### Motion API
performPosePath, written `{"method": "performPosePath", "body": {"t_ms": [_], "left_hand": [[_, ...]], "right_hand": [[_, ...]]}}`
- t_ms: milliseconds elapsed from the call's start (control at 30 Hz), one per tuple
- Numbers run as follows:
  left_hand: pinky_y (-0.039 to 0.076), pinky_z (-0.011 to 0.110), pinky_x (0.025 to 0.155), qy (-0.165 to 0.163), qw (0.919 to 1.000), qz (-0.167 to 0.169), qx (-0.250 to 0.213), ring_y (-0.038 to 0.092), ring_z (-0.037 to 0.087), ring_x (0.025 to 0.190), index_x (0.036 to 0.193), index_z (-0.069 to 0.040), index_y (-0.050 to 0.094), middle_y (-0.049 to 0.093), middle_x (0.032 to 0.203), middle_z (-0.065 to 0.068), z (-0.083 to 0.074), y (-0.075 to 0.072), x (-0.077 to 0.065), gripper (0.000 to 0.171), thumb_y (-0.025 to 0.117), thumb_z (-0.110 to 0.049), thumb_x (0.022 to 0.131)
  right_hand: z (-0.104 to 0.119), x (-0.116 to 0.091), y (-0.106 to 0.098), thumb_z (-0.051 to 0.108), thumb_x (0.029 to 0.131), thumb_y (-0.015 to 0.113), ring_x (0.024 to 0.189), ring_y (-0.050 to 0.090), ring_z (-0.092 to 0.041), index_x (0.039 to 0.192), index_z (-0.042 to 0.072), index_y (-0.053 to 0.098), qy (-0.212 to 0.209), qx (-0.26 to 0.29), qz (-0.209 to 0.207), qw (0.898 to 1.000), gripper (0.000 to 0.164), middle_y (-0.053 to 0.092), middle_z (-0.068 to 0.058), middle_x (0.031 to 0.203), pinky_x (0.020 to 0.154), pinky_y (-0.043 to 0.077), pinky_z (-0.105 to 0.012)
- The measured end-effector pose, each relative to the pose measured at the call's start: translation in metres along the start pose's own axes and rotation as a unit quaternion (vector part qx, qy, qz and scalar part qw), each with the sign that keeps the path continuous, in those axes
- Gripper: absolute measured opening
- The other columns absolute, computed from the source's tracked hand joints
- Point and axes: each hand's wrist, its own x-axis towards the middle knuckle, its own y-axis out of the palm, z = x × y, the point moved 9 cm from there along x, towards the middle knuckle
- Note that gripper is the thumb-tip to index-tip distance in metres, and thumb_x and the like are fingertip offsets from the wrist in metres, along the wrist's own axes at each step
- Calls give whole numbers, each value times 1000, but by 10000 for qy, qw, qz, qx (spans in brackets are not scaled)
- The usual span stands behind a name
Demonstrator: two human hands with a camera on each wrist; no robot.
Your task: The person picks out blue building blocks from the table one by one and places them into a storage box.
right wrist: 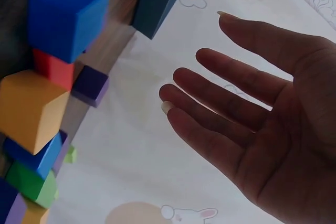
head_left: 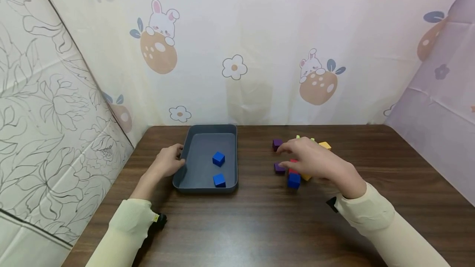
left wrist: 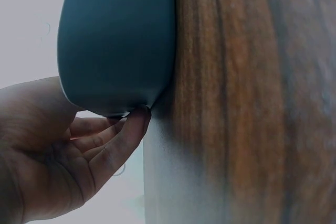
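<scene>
My left hand [head_left: 167,162] holds the left side of a dark grey tray [head_left: 196,145], thumb at the rim. In the left wrist view its fingers [left wrist: 113,153] bend against the tray's outer wall. Two blue cubes lie inside the tray, one blue cube [head_left: 218,159] behind the other blue cube [head_left: 219,180]. My right hand [head_left: 315,160] hovers over a group of coloured blocks, thumb and fingers apart with nothing between them. Below it are a blue block [head_left: 294,181], a red block [right wrist: 55,69], an orange block [right wrist: 34,108] and a green block [right wrist: 31,182], some partly hidden by the hand.
Two purple cubes sit left of the group, a farther purple cube [head_left: 276,144] and a nearer purple cube [head_left: 279,168]. A yellow block [head_left: 325,145] lies behind the right hand. The brown wooden table [head_left: 237,230] ends at a printed curtain [head_left: 259,52].
</scene>
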Motion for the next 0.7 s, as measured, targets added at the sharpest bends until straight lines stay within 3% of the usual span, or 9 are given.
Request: {"method": "performPosePath", "body": {"t_ms": [200, 700], "left_hand": [[54, 54, 84, 92, 9999, 46, -25, 62, 39, 105, 137, 10, 49, 65, 119, 30, -3, 0, 0, 50, 61, -8, 92], [55, 52, 83, 51, 10000, -9, -38, 63, 37, 101, 137, 9, 50, 67, 115, 28, -1, 0, -1, 51, 62, -9, 91]], "right_hand": [[-9, -7, 11, 28, 84, 78, 89, 61, -11, 112, 10, 72, 27, -41, 172, 9998, 34, 72, -2, 108, 79, 56, -38], [-10, -15, 29, 21, 79, 82, 94, 66, -20, 110, 4, 73, -191, 12, 425, 9989, 36, 74, -6, 105, 77, 58, -41]]}}
